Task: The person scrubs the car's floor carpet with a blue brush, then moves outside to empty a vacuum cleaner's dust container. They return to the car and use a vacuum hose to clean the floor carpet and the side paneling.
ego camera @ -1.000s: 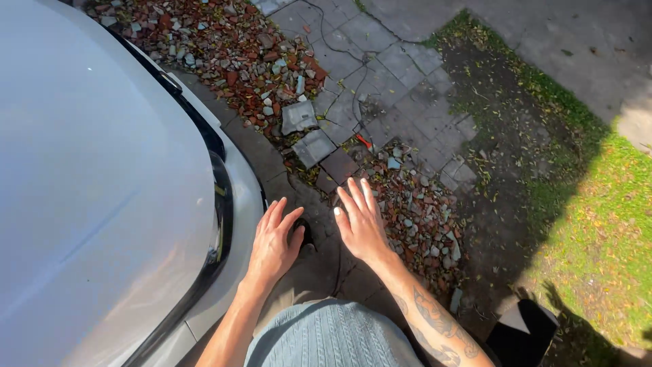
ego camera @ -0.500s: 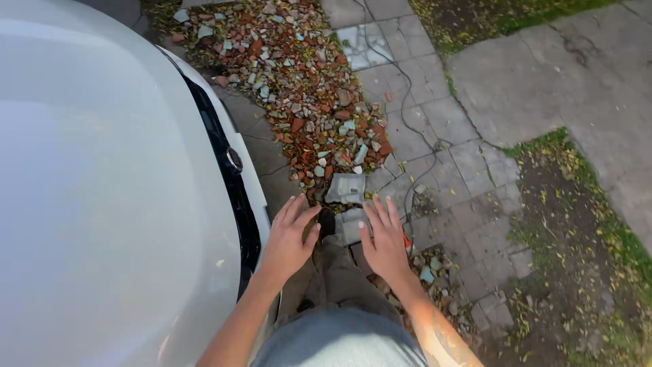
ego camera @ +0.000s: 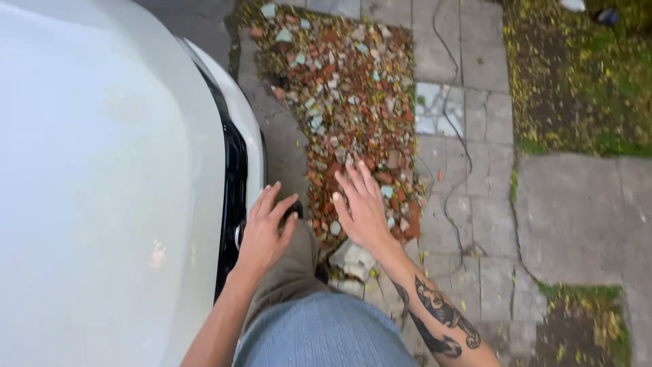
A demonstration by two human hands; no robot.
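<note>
Two hands out in front, both empty. Far left of the fingers: white car hood (ego camera: 102, 170), broad and glossy, ending in a dark grille (ego camera: 234, 177) and the rounded bumper (ego camera: 252, 146). Left hand (ego camera: 265, 231) spread flat, fingers (ego camera: 270, 198) loosely apart, gripping nothing, hovering just beside the bumper's edge; contact impossible to confirm. Beneath the wrist, a khaki trouser leg (ego camera: 292, 272). Right hand (ego camera: 363, 207) equally open, fingers (ego camera: 358, 178) fanned and pointing ahead, nothing held, poised above the rubble (ego camera: 346, 88), a strip of red and pale chips running away beyond the fingertips. Below that palm, a pale broken slab (ego camera: 352, 259).

Judged as a reach or steadying gesture at the car's front, with no grip formed on anything. Closing on the bumper would call for a short shift of the left fingers further left.

Little room left of the fingers: bumper close, ground between car and rubble narrow. Right of the fingers, open pavers (ego camera: 468, 224), crossed by a thin cable (ego camera: 451, 136). Beyond, leaf-strewn grass (ego camera: 584, 81).
</note>
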